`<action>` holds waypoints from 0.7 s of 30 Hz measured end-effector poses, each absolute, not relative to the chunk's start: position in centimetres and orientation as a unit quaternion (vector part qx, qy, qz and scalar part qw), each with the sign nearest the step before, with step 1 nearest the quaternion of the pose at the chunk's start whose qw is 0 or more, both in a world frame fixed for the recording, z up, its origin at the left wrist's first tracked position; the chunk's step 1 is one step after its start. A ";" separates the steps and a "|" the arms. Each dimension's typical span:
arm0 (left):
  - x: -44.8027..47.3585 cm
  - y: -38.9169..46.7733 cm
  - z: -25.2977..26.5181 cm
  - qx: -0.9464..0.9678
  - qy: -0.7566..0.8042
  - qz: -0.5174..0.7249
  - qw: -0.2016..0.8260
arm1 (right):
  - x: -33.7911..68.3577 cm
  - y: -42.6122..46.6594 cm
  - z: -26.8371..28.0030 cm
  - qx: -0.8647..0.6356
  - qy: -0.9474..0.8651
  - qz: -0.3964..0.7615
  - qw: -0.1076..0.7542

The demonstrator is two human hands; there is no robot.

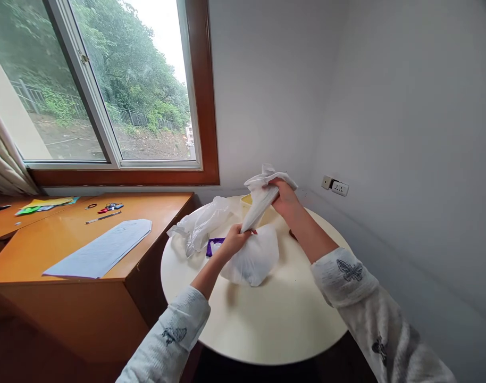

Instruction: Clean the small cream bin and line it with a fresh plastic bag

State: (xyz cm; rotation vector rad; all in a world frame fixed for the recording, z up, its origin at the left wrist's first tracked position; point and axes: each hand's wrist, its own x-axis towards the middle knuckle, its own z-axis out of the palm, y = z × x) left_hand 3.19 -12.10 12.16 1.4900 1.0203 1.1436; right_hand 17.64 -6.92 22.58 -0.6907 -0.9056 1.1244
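Both my hands grip one white plastic bag point(256, 260) above the round cream table point(275, 324). My left hand point(235, 240) is closed round its gathered neck, just over the bulging lower part. Higher up and to the right, my right hand point(285, 196) clasps the upper end, and loose plastic sticks out past the fingers. Between the hands the neck is pulled into a narrow slanting strip. What the bag contains cannot be made out. Beside it on the left lie a second, crumpled clear-white plastic bag point(205, 223) and a purple item point(209, 248), partly hidden.
Behind the held bag stands a yellowish container point(246, 201), mostly covered. A small brown object point(292, 234) peeks out by my right forearm. On the orange desk point(147, 255) to the left lie papers point(103, 247), a pen point(103, 217) and keys point(110, 207). A wall socket point(340, 188) is at right.
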 end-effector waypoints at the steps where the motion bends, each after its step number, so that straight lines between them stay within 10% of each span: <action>1: 2.8 -12.2 12.4 0.612 0.412 0.465 0.489 | 18.5 -6.9 22.7 -0.321 -0.389 0.509 0.698; 21: 0.0 -10.1 11.1 0.548 0.470 0.446 0.530 | 25.0 -5.6 15.0 -0.576 -0.334 0.277 0.693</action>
